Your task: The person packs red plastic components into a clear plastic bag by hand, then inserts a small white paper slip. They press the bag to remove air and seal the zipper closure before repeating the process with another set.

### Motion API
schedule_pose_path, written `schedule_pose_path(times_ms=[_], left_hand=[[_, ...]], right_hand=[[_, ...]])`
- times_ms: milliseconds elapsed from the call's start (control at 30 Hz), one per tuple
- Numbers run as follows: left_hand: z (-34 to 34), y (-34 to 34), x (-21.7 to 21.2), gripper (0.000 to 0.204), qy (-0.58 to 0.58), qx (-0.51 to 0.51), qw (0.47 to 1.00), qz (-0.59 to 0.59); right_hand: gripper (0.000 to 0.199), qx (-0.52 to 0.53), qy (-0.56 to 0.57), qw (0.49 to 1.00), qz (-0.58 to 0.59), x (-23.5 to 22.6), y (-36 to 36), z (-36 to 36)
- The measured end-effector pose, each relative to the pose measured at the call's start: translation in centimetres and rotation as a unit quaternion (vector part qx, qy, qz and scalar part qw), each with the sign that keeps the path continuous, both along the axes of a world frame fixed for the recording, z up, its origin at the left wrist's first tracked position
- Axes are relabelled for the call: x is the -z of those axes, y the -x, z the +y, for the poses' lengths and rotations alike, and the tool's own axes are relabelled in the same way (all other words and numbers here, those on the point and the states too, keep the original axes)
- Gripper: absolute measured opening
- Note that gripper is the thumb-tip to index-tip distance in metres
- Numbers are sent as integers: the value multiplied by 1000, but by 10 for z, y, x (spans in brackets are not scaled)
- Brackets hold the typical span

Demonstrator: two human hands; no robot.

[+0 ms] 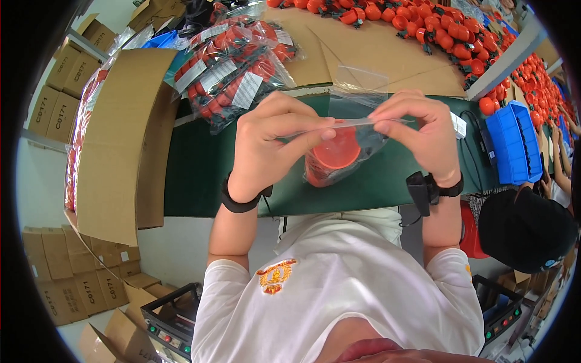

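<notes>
Between my hands hangs a clear plastic bag point(366, 154) with red cup-shaped parts point(336, 152) inside, over the green table point(200, 175). My left hand point(275, 136) pinches one end of the bag's top edge between thumb and forefinger. At the other end, my right hand point(420, 124) pinches the same edge. The edge is stretched in a nearly straight line from hand to hand. Just beyond lies another clear plastic bag point(360, 78), flat on the cardboard. To the left of it is a pile of filled bags point(233, 66) holding red parts, with white labels on them.
An open cardboard box point(118, 133) stands at the left. A blue plastic bin point(513, 142) sits at the table's right end, near a black cable. Loose red parts point(448, 33) are heaped at the far right. A person in a black cap point(526, 230) is close on the right.
</notes>
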State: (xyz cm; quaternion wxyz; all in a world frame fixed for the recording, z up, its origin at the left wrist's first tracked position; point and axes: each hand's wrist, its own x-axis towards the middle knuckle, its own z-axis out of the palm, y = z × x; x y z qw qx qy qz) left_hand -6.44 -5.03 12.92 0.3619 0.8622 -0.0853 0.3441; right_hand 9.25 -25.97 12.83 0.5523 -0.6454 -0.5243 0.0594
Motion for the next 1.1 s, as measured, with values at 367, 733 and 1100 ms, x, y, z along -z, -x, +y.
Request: schedule_pose_path(times_ms=[367, 733, 1100], left_hand=[[21, 0, -11, 23, -49, -60, 997, -3], [27, -12, 70, 123, 381, 136, 903, 147], [10, -42, 94, 54, 494, 80, 842, 199]], right_hand=[[24, 33, 29, 993, 107, -4, -10, -1], [26, -19, 15, 978, 207, 4, -25, 33], [38, 38, -49, 981, 183, 38, -32, 60]])
